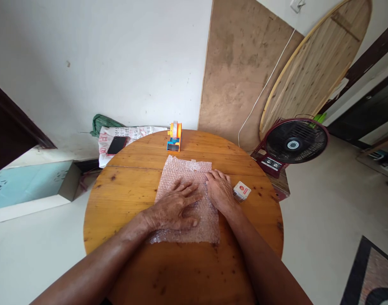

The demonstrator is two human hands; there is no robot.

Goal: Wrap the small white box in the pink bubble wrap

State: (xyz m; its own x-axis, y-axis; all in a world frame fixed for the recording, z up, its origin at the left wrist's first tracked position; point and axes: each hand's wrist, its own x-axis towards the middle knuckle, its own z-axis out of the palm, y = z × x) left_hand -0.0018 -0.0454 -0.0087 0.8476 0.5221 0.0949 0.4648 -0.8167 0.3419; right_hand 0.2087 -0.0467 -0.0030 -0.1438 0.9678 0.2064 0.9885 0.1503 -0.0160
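A sheet of pinkish, see-through bubble wrap (187,235) lies flat on the round wooden table (117,212). Spread across its middle is my left hand (175,206), palm down with the fingers apart. My right hand (220,190) rests on the sheet's right edge, its fingers curled together; what they grip, if anything, is hidden. Just right of that hand sits a small white box (242,191) with a red mark. An orange and blue tape dispenser (174,137) stands beyond the sheet, near the table's far edge.
Past the table's far left edge, a dark phone (117,145) lies on a printed white sack (143,131). A dark red fan (292,144) stands off the right edge. A large round wooden board (317,63) leans against the wall behind.
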